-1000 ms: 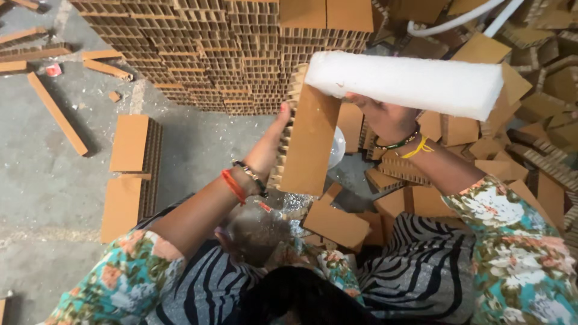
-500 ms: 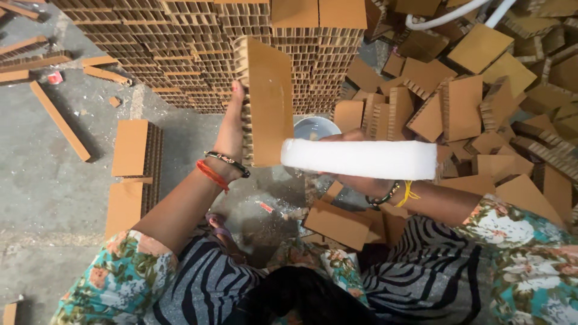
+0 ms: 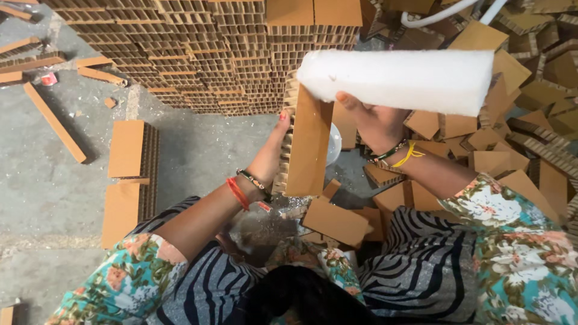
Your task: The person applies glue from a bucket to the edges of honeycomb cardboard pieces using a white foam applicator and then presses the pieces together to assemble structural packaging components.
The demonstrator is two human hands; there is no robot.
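Loose blocks on the floor: two flat brown cardboard blocks [image 3: 127, 180] lie on the grey concrete floor [image 3: 48, 180] off to my left, well apart from my hands.

Stacked wall: a big stack of honeycomb cardboard [image 3: 198, 54] stands ahead of me, its cut edges facing me.

My left hand: my left hand [image 3: 272, 150] is closed around the honeycomb block [image 3: 308, 144], gripping its ribbed left edge, with a fingertip showing near the top. I hold it upright, just in front of me, above my lap.

How I would hold it: I judge that a firm grip along the edge, with the brown face turned toward the roller, would stop the block twisting under pressure.

Bowl: a small white bowl [image 3: 335, 143] peeks out just behind the block; I cannot see what is in it.

My right hand: my right hand [image 3: 373, 123] is wrapped around something beneath the white foam roller [image 3: 397, 79]; the handle itself is hidden. The roller meets the block's top corner.

How I would roll: I judge that an even, light pass down the face would serve best, with the roller kept square to the block.

Scrap pile: loose cardboard offcuts [image 3: 512, 138] are heaped to my right.
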